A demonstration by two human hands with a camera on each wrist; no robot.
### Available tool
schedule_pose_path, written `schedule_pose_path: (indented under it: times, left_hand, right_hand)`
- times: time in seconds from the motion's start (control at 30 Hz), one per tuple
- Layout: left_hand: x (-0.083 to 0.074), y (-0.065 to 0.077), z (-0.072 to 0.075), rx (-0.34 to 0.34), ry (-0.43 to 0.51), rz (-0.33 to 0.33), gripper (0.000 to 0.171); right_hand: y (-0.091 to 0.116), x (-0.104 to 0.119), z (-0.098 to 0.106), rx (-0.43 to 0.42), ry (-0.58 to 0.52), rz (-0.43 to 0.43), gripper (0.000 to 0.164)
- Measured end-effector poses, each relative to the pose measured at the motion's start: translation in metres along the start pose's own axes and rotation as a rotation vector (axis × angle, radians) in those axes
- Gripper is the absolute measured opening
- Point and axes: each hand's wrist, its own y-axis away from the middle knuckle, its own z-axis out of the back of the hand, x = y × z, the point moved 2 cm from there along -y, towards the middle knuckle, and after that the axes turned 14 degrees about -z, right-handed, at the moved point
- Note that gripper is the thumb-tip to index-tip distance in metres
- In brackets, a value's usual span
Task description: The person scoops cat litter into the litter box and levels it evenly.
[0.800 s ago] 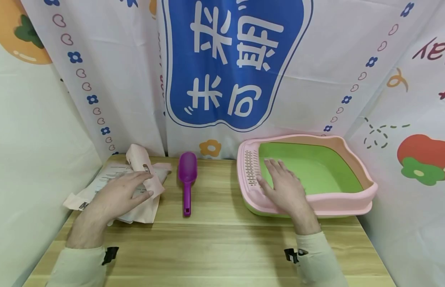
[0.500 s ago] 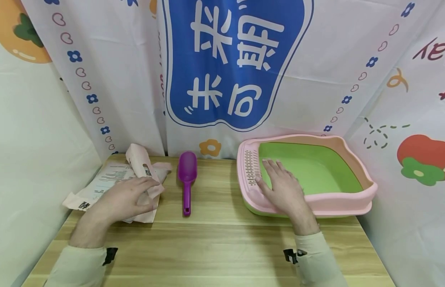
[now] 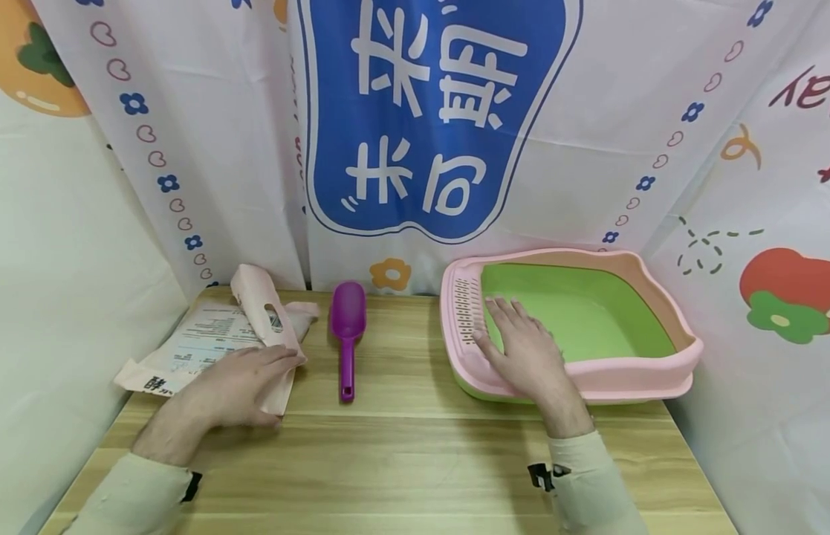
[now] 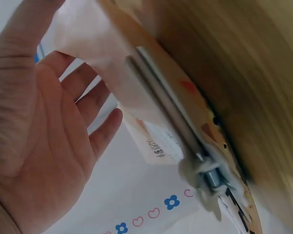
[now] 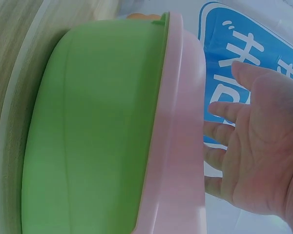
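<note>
My left hand (image 3: 230,388) is over the near right part of a pale pink printed package (image 3: 210,334) with a folded-over top, its fingers spread and loosely bent. In the left wrist view the fingers (image 4: 105,129) lie close to the package's edge (image 4: 95,39); contact is hard to tell. A blurred grey rod-like piece (image 4: 168,105) shows along that package. My right hand (image 3: 524,353) hangs flat above the near left rim of a pink and green litter box (image 3: 629,379), fingers extended. In the right wrist view the palm is above the pink rim (image 5: 178,122), holding nothing.
A purple scoop (image 3: 349,319) lies between the package and the litter box, handle toward me. A slotted grate (image 3: 464,312) forms the box's left side. Printed white cloth (image 3: 568,178) hangs behind and beside the wooden table (image 3: 401,461).
My left hand has slid toward me across the package, baring more of its label and its folded top. My right hand has barely moved; the head view shifts slightly.
</note>
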Motion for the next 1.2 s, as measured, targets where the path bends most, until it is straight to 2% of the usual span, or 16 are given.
schedule_pose_path:
  times: [0.2,0.37,0.63,0.8,0.93,1.03,1.2]
  left_hand:
    - [0.000,0.001,-0.004,0.010,-0.052,-0.028,0.109]
    - [0.002,0.000,-0.002,0.020,-0.038,-0.029,0.112]
    - [0.010,-0.003,0.008,-0.016,-0.084,-0.070,0.095]
    - [0.018,-0.001,0.009,-0.058,-0.122,-0.100,0.085]
    - [0.026,0.003,0.012,-0.095,-0.132,-0.099,0.078]
    - [0.034,0.007,0.014,-0.154,-0.140,-0.111,0.075]
    - [0.048,0.015,0.018,-0.290,-0.170,-0.113,0.062]
  right_hand:
    - [-0.001,0.001,-0.001,0.005,0.002,0.002,0.078]
    - [-0.002,0.002,-0.003,0.010,0.005,0.005,0.077]
    - [-0.002,0.003,-0.003,0.000,0.007,0.009,0.075]
    - [-0.002,0.004,-0.004,0.008,0.007,0.006,0.075]
    - [-0.002,0.004,-0.004,0.010,0.005,0.005,0.076]
    - [-0.003,0.004,-0.005,0.012,0.004,0.005,0.077]
    - [-0.004,0.003,-0.006,0.009,0.002,0.006,0.077]
